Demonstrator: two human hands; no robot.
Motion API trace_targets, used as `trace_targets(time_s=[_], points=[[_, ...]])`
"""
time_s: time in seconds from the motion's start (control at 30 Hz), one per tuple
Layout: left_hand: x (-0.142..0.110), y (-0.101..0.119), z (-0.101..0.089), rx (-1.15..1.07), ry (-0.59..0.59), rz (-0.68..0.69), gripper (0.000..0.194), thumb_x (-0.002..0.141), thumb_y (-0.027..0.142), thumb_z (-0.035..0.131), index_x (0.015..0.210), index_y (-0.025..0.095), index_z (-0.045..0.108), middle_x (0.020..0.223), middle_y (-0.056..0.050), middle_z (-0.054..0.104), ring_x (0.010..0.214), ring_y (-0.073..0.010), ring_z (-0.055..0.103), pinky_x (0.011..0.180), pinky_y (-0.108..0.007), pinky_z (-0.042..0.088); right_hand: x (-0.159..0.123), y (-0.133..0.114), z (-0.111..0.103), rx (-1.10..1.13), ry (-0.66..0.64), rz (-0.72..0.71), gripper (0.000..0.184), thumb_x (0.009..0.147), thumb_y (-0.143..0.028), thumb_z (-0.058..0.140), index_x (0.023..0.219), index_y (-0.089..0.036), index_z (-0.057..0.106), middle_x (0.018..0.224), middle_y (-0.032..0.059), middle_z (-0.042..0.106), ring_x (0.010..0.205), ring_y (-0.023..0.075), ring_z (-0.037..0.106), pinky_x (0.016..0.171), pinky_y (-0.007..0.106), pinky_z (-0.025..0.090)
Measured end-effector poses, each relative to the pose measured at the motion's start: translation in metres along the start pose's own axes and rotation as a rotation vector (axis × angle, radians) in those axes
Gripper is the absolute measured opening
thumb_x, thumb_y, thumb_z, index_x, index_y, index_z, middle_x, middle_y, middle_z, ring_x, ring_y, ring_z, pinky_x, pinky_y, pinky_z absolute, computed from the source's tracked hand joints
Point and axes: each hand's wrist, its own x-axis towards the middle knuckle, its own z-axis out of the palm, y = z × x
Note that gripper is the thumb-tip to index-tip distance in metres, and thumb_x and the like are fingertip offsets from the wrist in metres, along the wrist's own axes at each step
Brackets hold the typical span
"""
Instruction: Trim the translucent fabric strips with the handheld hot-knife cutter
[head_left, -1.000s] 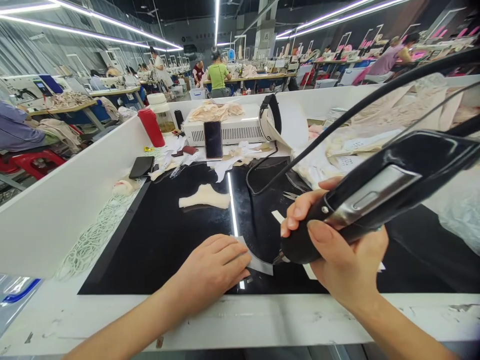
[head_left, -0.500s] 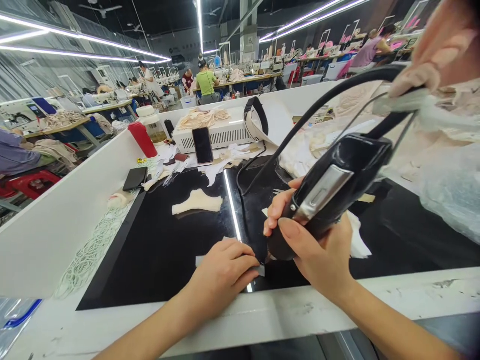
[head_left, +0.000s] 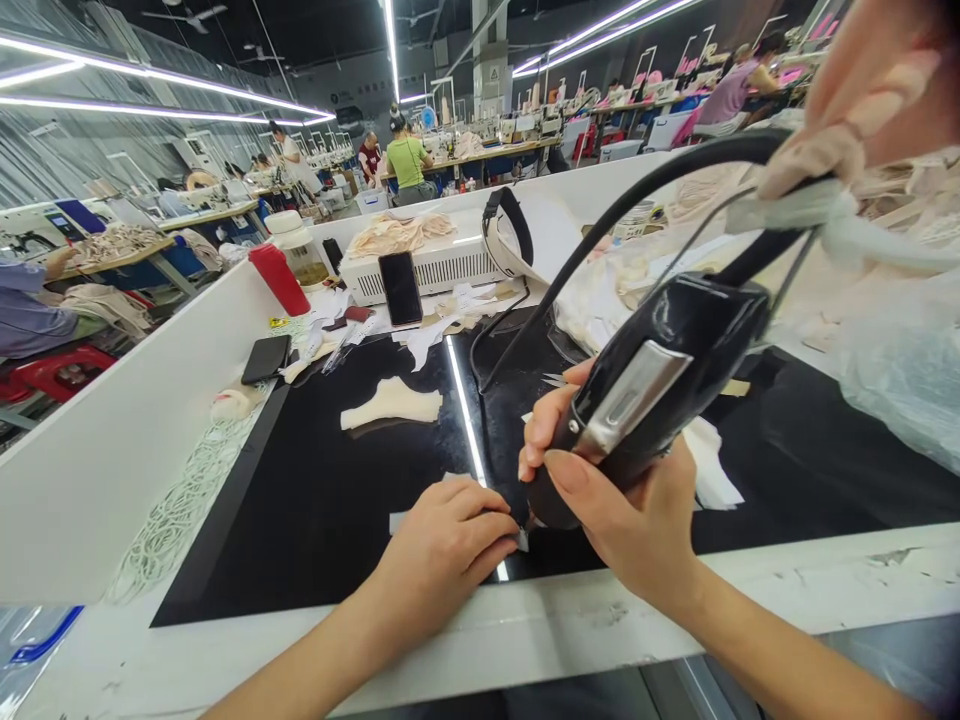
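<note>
- Black mat [head_left: 292,520], qty 1: glossy, flat; landmark for all below.
- Black cable [head_left: 622,212], qty 1: arcs above mat's r. half, dips to its back-centre. Best kept slack, clear of tool's path.
- Black hand tool [head_left: 641,375], qty 1: tilted, nose down at mat's front-centre, rear end up to the r. Judgement: a steady angle + light, even push serve better than force.
- R hand [head_left: 634,510], qty 1: above mat's front, r. of centre; fingers wrapped round tool, thumb along nr side. Low hold nr nose looks good for control.
- L hand [head_left: 454,530], qty 1: palm down on mat's front-centre, fingers together, bent over grey strip; can't tell if tips pinch or only press. Prob. wise: press firmly, fingertips well back from nose.
- Cream pc [head_left: 391,402], qty 1: lies alone, mid-mat, l. of centre.
- White pc [head_left: 709,465], qty 1: on mat's r. half, partly behind R hand.
- Grey strip [head_left: 397,522], qty 1 or 2 (unclear): on mat's front-centre, mostly under L hand. Should lie flat, no creases; contact w/ nose not clear.
</note>
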Motion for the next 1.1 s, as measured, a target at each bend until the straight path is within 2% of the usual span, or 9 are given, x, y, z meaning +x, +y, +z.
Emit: trace_targets(time_s=[0.2,0.33,0.43,0.57,0.7,0.8,0.97,1.1], points=[[-0.001,-0.002,0.001,0.042,0.011,0.027,0.018,0.106,0.028,0.057,0.112,0.021,0.073,0.117,-0.004,0.074,0.108,-0.0226,0.067,0.098,-0.041,0.054,0.002,-0.004,0.002,0.005,0.003,-0.006,0.04,0.083,-0.044,0.082,0.106,-0.03,0.053,0.078,-0.0035,0.063,0.058,0.0165,0.063,0.052,0.033,0.057],[0.001,0.0,0.001,0.087,0.014,0.054,0.02,0.107,0.028,0.054,0.111,0.022,0.073,0.114,-0.003,0.075,0.106,-0.0216,0.068,0.096,-0.04,0.056,0.002,-0.005,-0.001,-0.025,-0.039,-0.001,0.037,0.084,-0.033,0.08,0.107,-0.03,0.052,0.079,-0.0041,0.064,0.059,0.0163,0.064,0.054,0.034,0.058],[0.001,0.002,0.001,0.127,0.025,0.077,0.019,0.107,0.027,0.055,0.112,0.022,0.072,0.114,-0.003,0.075,0.105,-0.0209,0.068,0.094,-0.039,0.057,0.0,-0.004,-0.005,-0.074,-0.018,-0.001,0.034,0.085,-0.026,0.076,0.109,-0.03,0.053,0.082,-0.0035,0.064,0.064,0.017,0.066,0.056,0.034,0.059],[-0.003,0.001,0.0,0.173,0.011,0.096,0.018,0.106,0.023,0.056,0.116,0.022,0.071,0.115,-0.004,0.074,0.106,-0.0209,0.067,0.093,-0.039,0.057,-0.001,-0.003,-0.003,-0.067,-0.003,0.019,0.033,0.085,-0.028,0.078,0.109,-0.03,0.055,0.082,-0.0032,0.064,0.065,0.0175,0.066,0.055,0.033,0.058],[-0.004,-0.004,-0.001,0.177,-0.013,0.1,0.017,0.106,0.022,0.056,0.115,0.023,0.071,0.114,-0.003,0.074,0.11,-0.0211,0.066,0.097,-0.039,0.056,-0.001,-0.003,0.004,0.021,0.021,-0.03,0.031,0.085,-0.033,0.08,0.102,-0.029,0.054,0.077,-0.0053,0.063,0.06,0.0149,0.061,0.053,0.031,0.056],[-0.003,-0.007,-0.001,0.188,-0.011,0.107,0.016,0.106,0.022,0.057,0.114,0.022,0.07,0.117,-0.003,0.073,0.113,-0.0212,0.065,0.1,-0.039,0.055,0.001,-0.005,0.005,0.032,-0.01,-0.04,0.032,0.084,-0.035,0.082,0.099,-0.029,0.054,0.077,-0.0048,0.064,0.06,0.0144,0.062,0.053,0.031,0.057],[0.0,-0.006,-0.001,0.214,-0.025,0.123,0.016,0.106,0.02,0.057,0.116,0.021,0.069,0.119,-0.004,0.072,0.118,-0.0211,0.065,0.102,-0.039,0.054,0.002,-0.009,0.003,0.002,-0.025,-0.022,0.037,0.08,-0.031,0.086,0.102,-0.029,0.056,0.077,-0.0051,0.065,0.059,0.014,0.063,0.054,0.03,0.058],[-0.003,-0.006,-0.002,0.204,-0.012,0.128,0.018,0.106,0.022,0.057,0.12,0.02,0.067,0.125,-0.005,0.071,0.119,-0.0215,0.065,0.105,-0.04,0.054,-0.001,-0.004,0.003,0.012,0.012,-0.02,0.035,0.084,-0.038,0.083,0.104,-0.029,0.056,0.077,-0.0044,0.064,0.061,0.0144,0.064,0.054,0.03,0.058]])
